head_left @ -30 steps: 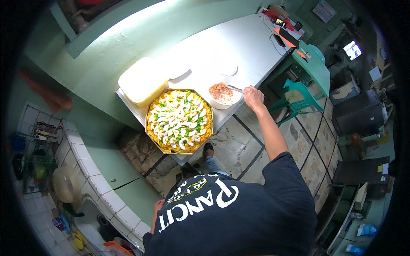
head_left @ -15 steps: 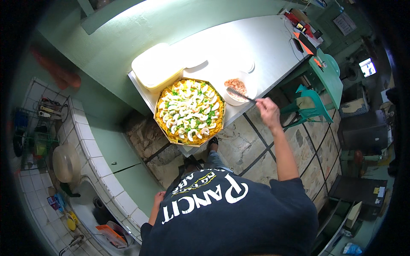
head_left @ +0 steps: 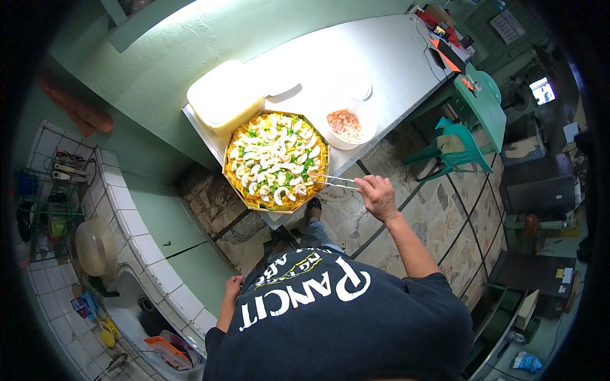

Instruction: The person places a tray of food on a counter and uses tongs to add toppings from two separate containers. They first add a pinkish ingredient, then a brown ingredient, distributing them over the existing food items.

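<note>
Overhead view of a person in a dark printed shirt standing at a white surface (head_left: 394, 70) set against a green wall. At far left, a tiled counter with a sink (head_left: 136, 317) holds small kitchen items. The person's left hand (head_left: 233, 287) hangs at the hip, close to the counter edge; whether it is spread or curled cannot be told (it is small and partly hidden). On the surface, a pale yellow lidded container (head_left: 223, 95) sits just behind a large round tray of noodles (head_left: 277, 160), topped with sliced egg and chopped greens, at the near corner. Metal tongs (head_left: 335, 181) reach over the tray's right rim, their tips pressed together at the toppings. The right hand (head_left: 377, 195) is closed around the tongs' handle. A white bowl (head_left: 346, 124) of pinkish pieces stands just right of the tray. Farther right, a green plastic chair (head_left: 452, 149) stands on the stone floor.
</note>
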The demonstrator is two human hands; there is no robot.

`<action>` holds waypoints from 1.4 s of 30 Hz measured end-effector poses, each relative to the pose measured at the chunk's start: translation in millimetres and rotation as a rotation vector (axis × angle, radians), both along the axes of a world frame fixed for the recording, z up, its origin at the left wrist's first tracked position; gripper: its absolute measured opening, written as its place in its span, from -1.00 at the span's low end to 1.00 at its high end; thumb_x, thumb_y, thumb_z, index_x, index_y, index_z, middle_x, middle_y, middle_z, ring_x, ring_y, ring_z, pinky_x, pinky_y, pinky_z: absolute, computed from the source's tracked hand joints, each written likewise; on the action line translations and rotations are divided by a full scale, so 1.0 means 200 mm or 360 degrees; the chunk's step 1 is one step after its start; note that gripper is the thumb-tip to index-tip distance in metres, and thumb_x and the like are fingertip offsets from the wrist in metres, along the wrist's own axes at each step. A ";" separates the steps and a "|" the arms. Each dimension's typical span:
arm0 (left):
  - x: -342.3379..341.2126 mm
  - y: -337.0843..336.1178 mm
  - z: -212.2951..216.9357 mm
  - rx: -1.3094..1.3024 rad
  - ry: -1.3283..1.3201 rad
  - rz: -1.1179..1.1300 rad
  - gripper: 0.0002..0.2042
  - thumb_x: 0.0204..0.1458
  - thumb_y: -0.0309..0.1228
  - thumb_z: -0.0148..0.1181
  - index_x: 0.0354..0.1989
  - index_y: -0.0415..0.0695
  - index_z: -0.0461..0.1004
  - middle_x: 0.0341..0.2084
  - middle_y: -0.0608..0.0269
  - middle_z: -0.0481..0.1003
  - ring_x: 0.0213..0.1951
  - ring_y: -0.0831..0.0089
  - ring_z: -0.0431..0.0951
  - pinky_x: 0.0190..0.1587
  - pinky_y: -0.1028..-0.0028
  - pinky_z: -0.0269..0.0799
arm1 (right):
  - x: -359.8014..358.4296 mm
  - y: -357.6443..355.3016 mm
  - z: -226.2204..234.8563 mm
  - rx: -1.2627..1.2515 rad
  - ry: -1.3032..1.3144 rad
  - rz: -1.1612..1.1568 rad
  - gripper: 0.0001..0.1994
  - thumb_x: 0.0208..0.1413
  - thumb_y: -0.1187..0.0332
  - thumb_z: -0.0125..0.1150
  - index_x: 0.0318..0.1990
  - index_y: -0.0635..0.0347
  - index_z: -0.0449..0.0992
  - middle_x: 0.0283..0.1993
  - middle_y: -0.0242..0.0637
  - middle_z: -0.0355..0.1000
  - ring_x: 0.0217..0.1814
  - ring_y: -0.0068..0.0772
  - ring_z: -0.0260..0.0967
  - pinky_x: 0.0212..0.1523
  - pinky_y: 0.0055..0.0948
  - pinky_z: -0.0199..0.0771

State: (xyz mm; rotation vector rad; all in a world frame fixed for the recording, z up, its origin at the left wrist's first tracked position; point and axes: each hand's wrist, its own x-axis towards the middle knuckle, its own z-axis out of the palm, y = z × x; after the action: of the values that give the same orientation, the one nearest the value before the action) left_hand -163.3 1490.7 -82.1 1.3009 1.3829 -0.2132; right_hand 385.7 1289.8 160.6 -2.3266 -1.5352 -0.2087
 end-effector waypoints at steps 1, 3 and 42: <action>-0.01 0.00 0.01 0.0004 -0.0001 -0.0012 -0.78 0.12 -0.32 0.13 -0.22 -0.21 0.59 -0.41 0.28 0.58 -0.38 0.49 0.50 -0.27 0.47 0.42 | 0.01 -0.01 0.00 -0.0004 0.0109 -0.0048 -0.77 0.07 0.32 0.22 -0.11 0.10 0.54 -0.27 -0.36 0.42 -0.27 -0.30 0.40 -0.33 -0.34 0.29; -0.04 0.00 -0.01 0.0032 -0.0091 -0.0156 -0.77 0.13 -0.32 0.12 -0.19 -0.21 0.59 -0.38 0.26 0.59 -0.37 0.48 0.52 -0.25 0.47 0.43 | 0.02 -0.01 0.01 -0.0045 0.0252 -0.0143 -0.78 0.12 0.29 0.18 -0.11 0.10 0.54 -0.27 -0.35 0.42 -0.27 -0.30 0.41 -0.33 -0.34 0.31; -0.07 -0.02 -0.09 0.0117 -0.0091 -0.0083 -0.79 0.11 -0.32 0.14 -0.23 -0.16 0.62 -0.39 0.28 0.61 -0.36 0.52 0.54 -0.26 0.47 0.45 | 0.73 0.34 -0.09 -0.0319 -0.0056 -0.0611 -0.78 0.19 0.23 0.05 -0.31 0.16 0.54 -0.26 -0.15 0.43 -0.30 0.02 0.50 -0.27 -0.12 0.50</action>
State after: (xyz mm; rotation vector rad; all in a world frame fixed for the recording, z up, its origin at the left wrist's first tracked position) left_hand -177.6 1487.1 -99.6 1.3949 1.3198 -0.1604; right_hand 532.6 1356.8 143.5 -2.7777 -1.1557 -0.1965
